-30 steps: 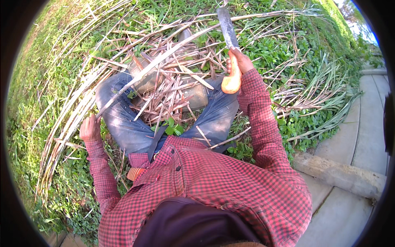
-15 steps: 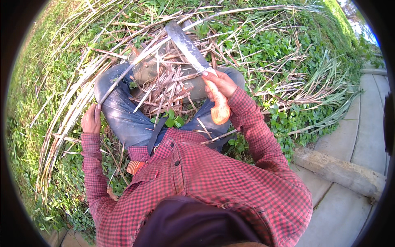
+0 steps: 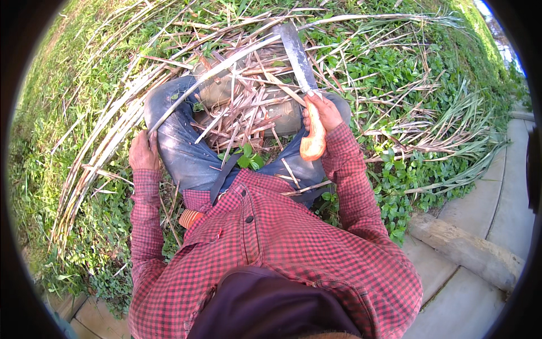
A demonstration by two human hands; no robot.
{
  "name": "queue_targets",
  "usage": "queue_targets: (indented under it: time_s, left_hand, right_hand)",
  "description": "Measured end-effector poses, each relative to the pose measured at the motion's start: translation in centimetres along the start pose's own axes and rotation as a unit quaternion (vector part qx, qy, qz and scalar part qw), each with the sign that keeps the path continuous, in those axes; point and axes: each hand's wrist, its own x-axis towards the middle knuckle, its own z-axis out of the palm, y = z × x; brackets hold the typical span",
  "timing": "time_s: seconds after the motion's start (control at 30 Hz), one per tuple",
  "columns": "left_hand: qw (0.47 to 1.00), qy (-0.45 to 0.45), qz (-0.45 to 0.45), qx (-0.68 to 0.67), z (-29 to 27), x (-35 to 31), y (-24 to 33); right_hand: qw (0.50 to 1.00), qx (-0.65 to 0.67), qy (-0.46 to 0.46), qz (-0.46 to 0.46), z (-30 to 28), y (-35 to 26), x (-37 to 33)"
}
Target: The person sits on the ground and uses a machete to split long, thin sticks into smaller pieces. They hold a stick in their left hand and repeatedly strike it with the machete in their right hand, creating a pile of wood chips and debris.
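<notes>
My left hand (image 3: 144,151), beside my left knee, pinches the near end of a long pale stalk (image 3: 217,70). The stalk slants up to the right across my bent leg. My right hand (image 3: 323,114) is wrapped round the curved orange-brown wooden handle (image 3: 314,141) of a machete. Its broad, worn blade (image 3: 297,59) points away from me, the far end close to the stalk; whether they touch I cannot tell. A thin pale strip (image 3: 282,85) runs from near the stalk toward my right hand. Split brown pieces (image 3: 240,121) lie heaped between my legs.
Long dry stalks (image 3: 96,169) lie in a curved bundle on the grass at left. More dry strips and green-tipped leaves (image 3: 474,135) lie at right. Grey paving slabs (image 3: 468,299) and a round wooden log (image 3: 466,243) are at the lower right.
The machete has turned from leaning left to more upright, its blade end shifting right along the stalk. My left hand still pinches the stalk beside my knee. The whole view has shifted slightly.
</notes>
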Motion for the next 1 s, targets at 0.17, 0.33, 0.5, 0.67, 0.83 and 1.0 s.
queue_targets:
  time_s: [0.17, 0.33, 0.5, 0.67, 0.83, 1.0]
  left_hand:
    - [0.986, -0.153, -0.065, -0.003, -1.1, 1.2, -1.1]
    - [0.994, -0.088, -0.065, 0.004, 0.1, 0.1, -1.0]
    - [1.0, 0.03, -0.004, 0.009, 0.4, -0.3, -0.5]
    - [0.987, 0.109, 0.028, 0.113, 1.1, 0.3, 0.6]
    - [0.991, 0.014, 0.052, 0.122, 0.3, 2.0, -1.4]
    - [0.992, -0.105, 0.068, 0.024, -0.4, 5.9, -4.0]
  right_hand:
    - [0.998, -0.054, -0.001, -0.037, 3.9, 0.8, 0.8]
    - [0.969, -0.154, -0.185, 0.063, 9.8, 3.7, -3.1]
    - [0.979, -0.08, -0.178, 0.055, 8.5, 3.0, -3.2]
    - [0.999, -0.018, 0.014, -0.044, 3.0, 0.2, -2.8]
    - [0.994, 0.018, 0.056, -0.097, -0.5, -2.2, -0.6]
    - [0.992, 0.001, 0.027, -0.12, -1.1, -2.2, 4.4]
